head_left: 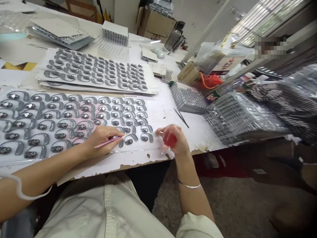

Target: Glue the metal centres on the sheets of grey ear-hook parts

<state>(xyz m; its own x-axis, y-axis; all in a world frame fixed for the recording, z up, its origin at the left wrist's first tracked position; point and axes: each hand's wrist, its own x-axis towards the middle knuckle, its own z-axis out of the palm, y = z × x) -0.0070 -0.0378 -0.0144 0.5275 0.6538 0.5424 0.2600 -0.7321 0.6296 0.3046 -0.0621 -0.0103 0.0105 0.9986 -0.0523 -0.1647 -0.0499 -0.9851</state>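
My left hand point(102, 138) is closed around a thin pink stick point(109, 141), its tip resting by the grey hook-shaped parts point(128, 138) at the near right corner of a white sheet point(153, 112). Each part carries a shiny round stone. My right hand point(173, 140) is closed around a small red bottle point(169, 138) at the table's front edge, just right of the sheet.
A second sheet of grey parts point(96, 71) lies further back. Black tweezers point(181, 118) lie right of the sheet. Stacks of clear trays point(189, 97), larger trays point(237, 115), boxes and bags crowd the right side. The table's front edge point(138, 162) is chipped.
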